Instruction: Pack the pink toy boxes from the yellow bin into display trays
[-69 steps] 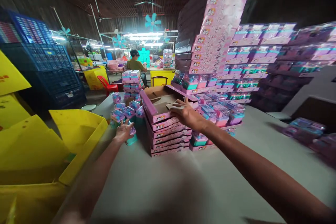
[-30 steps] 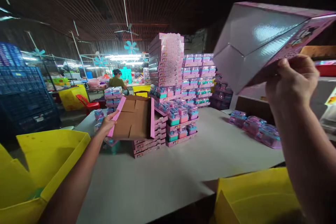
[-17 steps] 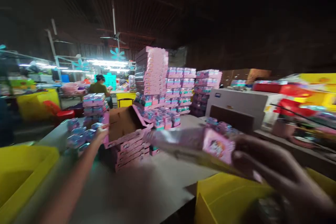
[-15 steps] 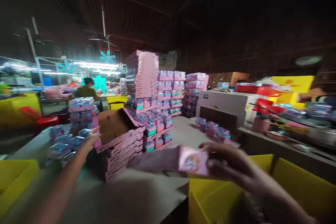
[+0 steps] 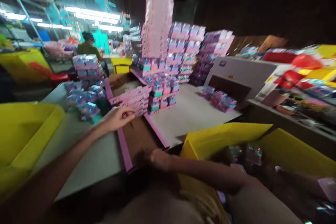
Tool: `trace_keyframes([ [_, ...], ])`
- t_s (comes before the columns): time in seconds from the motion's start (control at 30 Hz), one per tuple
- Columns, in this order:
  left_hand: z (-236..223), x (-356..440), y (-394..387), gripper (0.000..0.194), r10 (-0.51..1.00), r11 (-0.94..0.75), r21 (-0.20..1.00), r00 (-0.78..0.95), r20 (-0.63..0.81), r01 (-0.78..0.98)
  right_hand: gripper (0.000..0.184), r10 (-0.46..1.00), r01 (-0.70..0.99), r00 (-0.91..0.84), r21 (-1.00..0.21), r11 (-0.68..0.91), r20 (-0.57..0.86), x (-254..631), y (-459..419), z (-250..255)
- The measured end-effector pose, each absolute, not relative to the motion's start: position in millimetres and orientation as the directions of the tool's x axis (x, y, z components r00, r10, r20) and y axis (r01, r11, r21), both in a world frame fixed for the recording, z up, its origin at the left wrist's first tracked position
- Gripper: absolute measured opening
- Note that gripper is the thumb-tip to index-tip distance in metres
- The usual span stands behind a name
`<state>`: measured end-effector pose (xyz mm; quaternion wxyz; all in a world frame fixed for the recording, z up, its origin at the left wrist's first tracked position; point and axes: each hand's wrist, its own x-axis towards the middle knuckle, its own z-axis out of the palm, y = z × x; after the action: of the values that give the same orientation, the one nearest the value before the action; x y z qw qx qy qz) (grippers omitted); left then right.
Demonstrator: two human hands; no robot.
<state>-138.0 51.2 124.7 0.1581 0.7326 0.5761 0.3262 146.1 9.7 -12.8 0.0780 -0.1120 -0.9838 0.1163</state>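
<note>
An open brown cardboard tray with pink walls (image 5: 157, 132) lies in front of me at the table's near edge. My left hand (image 5: 121, 116) is over its far left end, with the fingers loosely curled and nothing visible between them. Close beyond that hand is a stack of pink trays (image 5: 133, 99). My right hand (image 5: 156, 158) is at the near end of the open tray, smeared by motion. Its fingers are hidden or blurred, so its grip does not show. Small clear-lidded boxes (image 5: 89, 109) lie in a group left of the tray stack.
Yellow bins stand on my left (image 5: 28, 136) and right (image 5: 228, 134); the right one holds small boxes. Tall piles of filled trays (image 5: 186, 43) rise at the back. A grey machine (image 5: 241, 70) stands right of the table. A seated person (image 5: 88, 47) is farther off.
My right hand has brought the pink tray down and toward me onto the table's near edge. My left hand has moved right, from the stack's raised tray to this one. The view has tilted down.
</note>
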Motion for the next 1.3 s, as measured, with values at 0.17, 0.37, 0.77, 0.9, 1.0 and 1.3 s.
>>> trace_keyframes([
  [0.17,50.8,-177.2,-3.5,0.030,0.982,0.187,0.444,-0.161,-0.097,0.876,0.023,0.705,0.657,-0.709,-0.332,0.676,0.031,154.1,60.4,26.6],
  [0.37,-10.1,-163.3,31.3,0.051,0.926,0.375,0.516,-0.280,-0.254,0.770,0.045,0.865,0.921,-0.381,-0.219,0.322,-0.328,127.5,152.4,46.1],
  [0.77,-36.3,-149.2,39.6,0.070,0.935,0.353,0.366,-0.331,-0.124,0.861,0.048,0.883,0.950,-0.314,-0.118,0.291,-0.349,117.1,140.1,10.6],
  [0.9,-39.9,-155.9,23.6,0.068,0.959,0.254,0.497,-0.284,-0.016,0.830,0.055,0.767,0.758,-0.639,-0.217,0.615,-0.058,145.3,113.6,18.7],
  [1.0,-34.6,-153.3,-3.4,0.061,0.975,0.019,0.502,-0.127,0.181,0.865,0.050,0.357,0.326,-0.932,-0.304,0.895,0.054,166.5,70.4,13.7],
  [1.3,-38.5,-140.3,-50.4,0.042,0.948,-0.307,0.487,0.220,0.229,0.817,0.036,0.216,0.095,-0.961,-0.526,0.845,0.175,176.8,32.7,0.5],
])
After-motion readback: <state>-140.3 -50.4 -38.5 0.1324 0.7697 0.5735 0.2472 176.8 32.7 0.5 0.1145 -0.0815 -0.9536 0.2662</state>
